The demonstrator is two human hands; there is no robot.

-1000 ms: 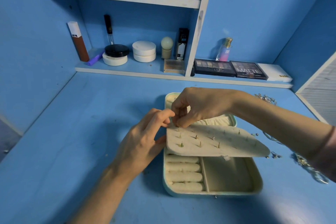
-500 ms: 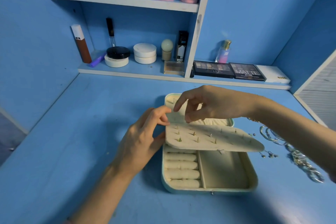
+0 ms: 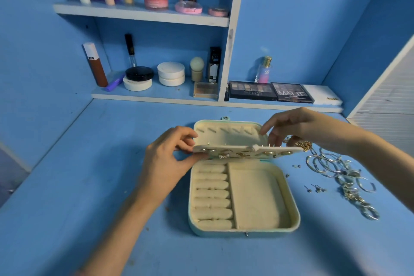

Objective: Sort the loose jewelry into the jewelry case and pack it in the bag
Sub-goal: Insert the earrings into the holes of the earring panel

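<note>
Nearest us, the jewelry case (image 3: 246, 232) lies open on the blue desk (image 3: 89, 186), ring rolls (image 3: 211, 195) on its left side and a bare compartment (image 3: 254, 199) on its right. Just above that, the left hand (image 3: 165, 163) pinches the left end of the earring panel (image 3: 237, 149) between thumb and fingers, holding it almost level over the base, with studs showing along its underside. The right hand (image 3: 291, 126) hovers at the panel's right half, fingers loosely curved and thumb tip down near its top face; whether it grips anything, I cannot tell. This looks like the earring stage of the sorting. Out to the right, hoops and chains (image 3: 331, 167), a few loose studs (image 3: 314, 188) and a gold chain (image 3: 301, 144) wait on the desk. Next move, I reckon: fetch one of those and seat it, a fine pinch with the panel kept steady. Beyond, the lid (image 3: 228, 132) lies back, then the cosmetics shelf (image 3: 156, 96). No bag in sight.
</note>
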